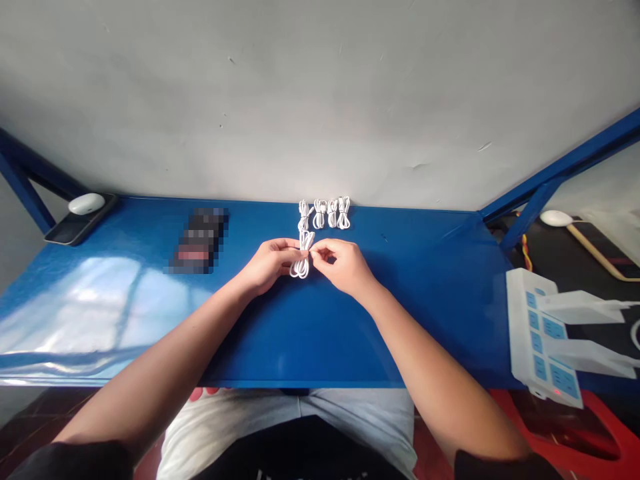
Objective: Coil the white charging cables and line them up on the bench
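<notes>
A white cable [300, 269], folded into a looped bundle, is held just above the blue table [310, 333]. My left hand [267, 265] grips its middle from the left, thumb on top. At the same spot, the fingers of my right hand [346, 265] are pinched together against the bundle's right side. Whatever lies between those fingertips is too small to make out. Behind my hands, several more white cable bundles [332, 213] lie side by side near the wall, with dark bands around their middles.
To the left lies a dark, pixelated flat object [200, 240]. A white rounded object [86, 203] rests on a dark tray [70, 229] in the left corner. On the right stands a power strip [523, 327] with white adapters plugged in. Blue frame bars [555, 190] flank the table.
</notes>
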Motion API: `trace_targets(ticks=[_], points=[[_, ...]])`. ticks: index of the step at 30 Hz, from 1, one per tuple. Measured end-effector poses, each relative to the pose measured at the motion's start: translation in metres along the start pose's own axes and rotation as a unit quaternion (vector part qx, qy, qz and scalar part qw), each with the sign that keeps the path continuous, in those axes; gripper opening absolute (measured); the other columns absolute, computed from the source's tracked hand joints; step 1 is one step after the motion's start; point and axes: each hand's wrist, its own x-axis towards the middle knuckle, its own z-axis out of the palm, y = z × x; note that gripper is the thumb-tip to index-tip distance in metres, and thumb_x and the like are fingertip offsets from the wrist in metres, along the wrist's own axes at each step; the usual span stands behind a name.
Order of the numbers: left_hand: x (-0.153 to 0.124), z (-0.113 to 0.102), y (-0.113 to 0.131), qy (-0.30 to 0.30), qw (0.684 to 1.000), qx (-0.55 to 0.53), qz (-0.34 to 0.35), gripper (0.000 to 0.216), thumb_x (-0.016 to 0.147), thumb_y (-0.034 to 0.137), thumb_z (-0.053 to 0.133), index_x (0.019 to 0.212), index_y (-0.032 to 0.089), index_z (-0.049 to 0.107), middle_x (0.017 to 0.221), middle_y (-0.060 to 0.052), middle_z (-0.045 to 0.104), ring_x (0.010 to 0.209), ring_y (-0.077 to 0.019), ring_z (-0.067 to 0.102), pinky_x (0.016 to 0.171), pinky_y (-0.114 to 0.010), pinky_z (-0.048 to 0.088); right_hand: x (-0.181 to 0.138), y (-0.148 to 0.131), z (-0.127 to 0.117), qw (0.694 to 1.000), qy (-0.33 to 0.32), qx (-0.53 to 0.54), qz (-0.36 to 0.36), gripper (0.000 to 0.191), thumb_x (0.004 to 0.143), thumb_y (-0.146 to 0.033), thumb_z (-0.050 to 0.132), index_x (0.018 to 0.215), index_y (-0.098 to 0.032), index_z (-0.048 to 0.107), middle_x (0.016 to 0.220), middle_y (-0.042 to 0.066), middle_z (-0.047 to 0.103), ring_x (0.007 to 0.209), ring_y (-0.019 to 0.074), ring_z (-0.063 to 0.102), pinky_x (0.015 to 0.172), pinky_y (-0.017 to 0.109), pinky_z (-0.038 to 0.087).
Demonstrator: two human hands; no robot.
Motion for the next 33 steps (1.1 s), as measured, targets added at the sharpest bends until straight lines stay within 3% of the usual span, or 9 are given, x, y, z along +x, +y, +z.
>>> trace_targets(ticks=[3, 5, 9, 13, 20, 23, 26, 30, 33], points=[[-0.002, -0.002, 0.006, -0.042, 0.995, -0.058, -0.063, 0.014, 0.077, 0.025, 0.077, 0.085, 0.015, 0.072, 0.080, -0.007, 0.071, 0.066, -0.0152, 0.066, 0.065, -0.030, 0.056, -0.002, -0.009, 0.001, 0.990, 0.023, -0.080, -0.117, 0.018, 0.090, -0.021, 0.053, 0.088, -0.023, 0.071, 0.093, 0.005, 0.074, 0.089, 0.0210, 0.066, 0.086, 0.037, 0.053], [-0.004, -0.001, 0.007, -0.047, 0.994, -0.068, -0.067, 0.015, 0.078, 0.025, 0.076, 0.088, 0.016, 0.070, 0.083, -0.007, 0.072, 0.068, -0.0166, 0.068, 0.069, -0.033, 0.059, -0.004, -0.014, 0.001, 0.988, 0.024, -0.085, -0.129, 0.019, 0.092, -0.022, 0.052, 0.088, -0.024, 0.071, 0.094, 0.005, 0.074, 0.091, 0.0213, 0.066, 0.088, 0.037, 0.053], [-0.007, 0.004, 0.001, -0.004, 0.997, 0.000, 0.072, 0.033, 0.074, 0.026, 0.083, 0.099, 0.019, 0.063, 0.090, -0.005, 0.073, 0.077, -0.0189, 0.072, 0.079, -0.039, 0.060, -0.002, -0.007, 0.001, 0.999, 0.024, 0.029, 0.020, 0.015, 0.090, -0.033, 0.062, 0.085, -0.022, 0.070, 0.085, 0.005, 0.072, 0.077, 0.0194, 0.065, 0.074, 0.034, 0.053], [-0.006, 0.005, -0.009, 0.038, 0.953, 0.151, 0.258, 0.028, 0.078, 0.032, 0.082, 0.094, 0.019, 0.063, 0.101, -0.007, 0.073, 0.098, -0.0216, 0.072, 0.098, -0.042, 0.056, 0.003, 0.007, 0.003, 0.973, 0.029, 0.150, 0.172, 0.028, 0.079, -0.048, 0.075, 0.082, -0.020, 0.072, 0.075, 0.003, 0.068, 0.068, 0.0165, 0.060, 0.065, 0.031, 0.049], [-0.006, 0.001, -0.008, 0.013, 0.887, 0.289, 0.361, 0.013, 0.090, 0.031, 0.071, 0.092, 0.019, 0.071, 0.107, -0.011, 0.075, 0.113, -0.0256, 0.069, 0.105, -0.042, 0.052, 0.004, 0.002, 0.002, 0.915, -0.044, 0.310, 0.254, 0.036, 0.068, -0.050, 0.084, 0.082, -0.018, 0.075, 0.077, 0.002, 0.066, 0.066, 0.0110, 0.053, 0.065, 0.027, 0.046], [-0.007, 0.002, -0.009, 0.034, 0.894, 0.286, 0.344, 0.016, 0.088, 0.032, 0.073, 0.095, 0.018, 0.069, 0.104, -0.010, 0.075, 0.103, -0.0228, 0.071, 0.098, -0.039, 0.055, 0.004, 0.002, 0.002, 0.915, -0.041, 0.313, 0.250, 0.037, 0.064, -0.047, 0.088, 0.081, -0.018, 0.073, 0.076, 0.001, 0.065, 0.066, 0.0112, 0.053, 0.067, 0.028, 0.047], [-0.007, 0.006, -0.011, 0.033, 0.933, 0.215, 0.287, 0.027, 0.083, 0.033, 0.078, 0.100, 0.017, 0.064, 0.101, -0.008, 0.073, 0.093, -0.0201, 0.072, 0.090, -0.036, 0.058, 0.004, 0.006, 0.004, 0.945, -0.027, 0.254, 0.205, 0.032, 0.075, -0.047, 0.080, 0.086, -0.018, 0.071, 0.078, 0.001, 0.066, 0.067, 0.0129, 0.055, 0.067, 0.030, 0.047], [-0.006, 0.008, -0.010, 0.029, 0.984, 0.077, 0.159, 0.040, 0.076, 0.034, 0.085, 0.102, 0.015, 0.061, 0.095, -0.006, 0.071, 0.080, -0.0168, 0.072, 0.078, -0.032, 0.060, 0.002, 0.008, 0.006, 0.990, 0.014, 0.106, 0.093, 0.018, 0.091, -0.038, 0.064, 0.085, -0.020, 0.067, 0.081, 0.002, 0.068, 0.071, 0.0157, 0.059, 0.067, 0.030, 0.046], [-0.006, 0.009, -0.008, 0.018, 0.997, -0.006, 0.071, 0.044, 0.073, 0.034, 0.088, 0.102, 0.014, 0.061, 0.090, -0.005, 0.072, 0.074, -0.0147, 0.070, 0.072, -0.030, 0.059, 0.000, 0.005, 0.006, 0.999, 0.049, 0.000, -0.012, 0.016, 0.096, -0.031, 0.057, 0.085, -0.021, 0.065, 0.085, 0.003, 0.069, 0.079, 0.0177, 0.063, 0.074, 0.031, 0.048]])
